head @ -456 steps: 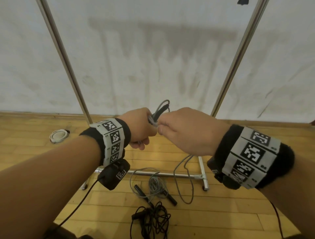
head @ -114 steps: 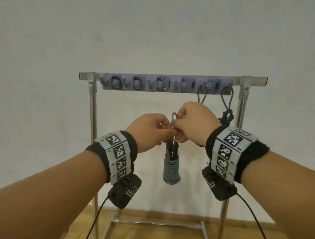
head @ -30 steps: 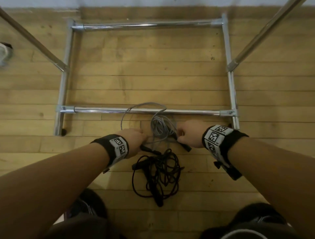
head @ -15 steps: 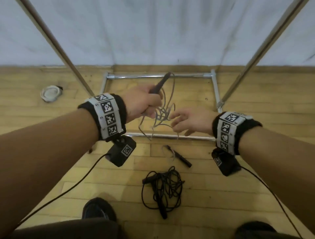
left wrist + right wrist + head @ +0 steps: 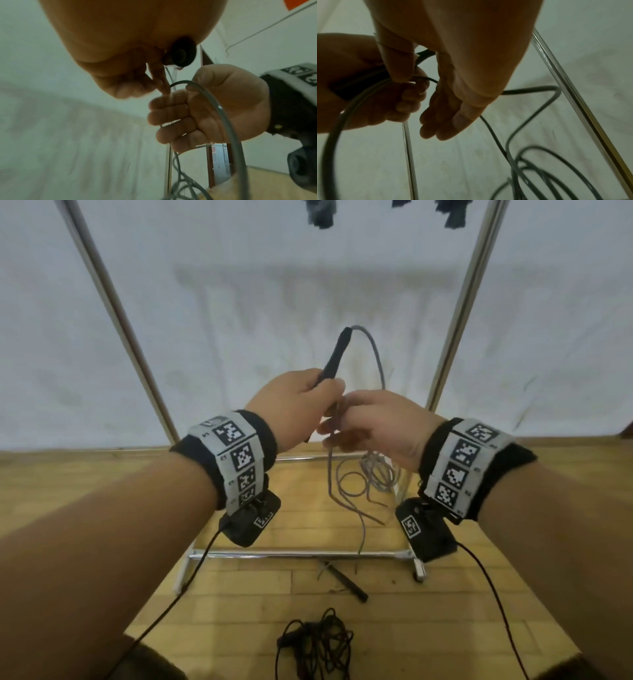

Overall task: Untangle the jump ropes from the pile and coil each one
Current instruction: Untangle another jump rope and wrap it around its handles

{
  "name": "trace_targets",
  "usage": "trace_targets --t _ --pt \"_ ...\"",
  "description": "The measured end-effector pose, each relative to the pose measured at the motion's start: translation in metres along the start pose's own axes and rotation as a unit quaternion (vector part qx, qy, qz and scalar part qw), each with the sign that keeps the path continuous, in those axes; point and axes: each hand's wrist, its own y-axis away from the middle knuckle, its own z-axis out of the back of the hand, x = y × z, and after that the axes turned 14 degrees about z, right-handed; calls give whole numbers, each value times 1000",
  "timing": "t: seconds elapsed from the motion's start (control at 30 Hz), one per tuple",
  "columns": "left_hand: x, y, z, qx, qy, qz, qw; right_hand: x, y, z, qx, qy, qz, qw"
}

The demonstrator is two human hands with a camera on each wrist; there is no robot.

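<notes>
Grey jump rope point(image 5: 371, 477) is up at chest height btwn both hands; its cord arcs from the top of a black handle point(image 5: 334, 358), down past the right hand, into loose loops hanging above the wooden floor point(image 5: 479, 594).

Head view only: second handle point(image 5: 344, 578) of the grey rope lies on the floor just in front of the rack's base bar point(image 5: 298, 554); black jump rope point(image 5: 317, 645) sits tangled on the floor nearer the person, apart from the grey one. Dark items hang at the top edge, too blurred to ID.

L wrist view only: butt end of the handle point(image 5: 182, 54) pokes out under the left palm; cord crosses the right palm.

R wrist view only: cord pinched btwn right thumb and forefinger, other fingers fairly straight.

Left hand point(image 5: 294, 410): grip wrapped round the lower handle, handle tilted up and to the right. Right hand point(image 5: 376, 428): touching the left, narrow grip, pinching the grey cord.

Wristbands point(image 5: 236, 457) carry square black-white marker codes; small digits beside them not legible.
</notes>
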Motion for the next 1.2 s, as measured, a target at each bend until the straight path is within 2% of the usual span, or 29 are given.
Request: trace_targets --t 0.07,0.17,0.3,0.37,0.4,0.47,0.57,0.63,0.67,0.73,0.8,0.83,0.87,0.9,0.93,0.97,1.0,1.03,1.07,1.13,1.2 --pt "-5 7 -3 -34 -10 -8 999 2 6 0 3 9 -26 1000" --pt "-2 10 -10 -11 17 -8 1000 1 11 1 15 122 -59 991" --pt "9 6 -20 111 120 36 986 -4 8 9 -35 296 -49 953" --pt "11 3 -22 162 171 41 971 -6 5 15 -100 382 -27 919" --pt "11 2 -21 185 195 36 963 -7 4 18 -142 387 -14 911" --pt "9 2 -19 230 259 30 938 -10 1 21 -169 315 18 934" --pt "5 -5 -15 250 396 28 883 -19 -10 12 -83 136 36 986" --pt "-1 -8 -9 194 496 39 845 -29 -6 5 -41 39 19 998" --pt "-3 -11 -3 164 544 46 822 -37 -5 3 -14 33 2 999" --pt "-2 -20 13 114 632 35 766 -60 -4 2 64 96 -42 992" --pt "9 -32 32 55 695 -6 716 -89 -3 10 152 191 -100 965" --pt "16 -39 42 12 702 -16 712 -102 -2 16 188 234 -131 945" --pt "21 -44 49 -40 686 -13 726 -114 0 23 217 279 -151 923" --pt "24 -47 51 -93 643 6 760 -121 2 30 236 323 -162 902" --pt "27 -51 49 -146 558 33 816 -125 1 36 236 358 -168 888" --pt "30 -52 42 -178 438 56 879 -126 -1 40 217 375 -168 885" --pt "34 -51 32 -167 315 63 932 -122 -6 43 181 370 -159 897" --pt "39 -50 18 -114 224 59 966 -116 -13 45 136 341 -143 919" --pt "45 -48 2 -40 154 50 986 -107 -20 45 93 303 -120 941" --pt "54 -46 -23 76 38 29 996 -80 -32 42 48 254 -69 963" --pt "57 -47 -39 123 -30 16 992 -58 -39 38 30 253 -29 967"
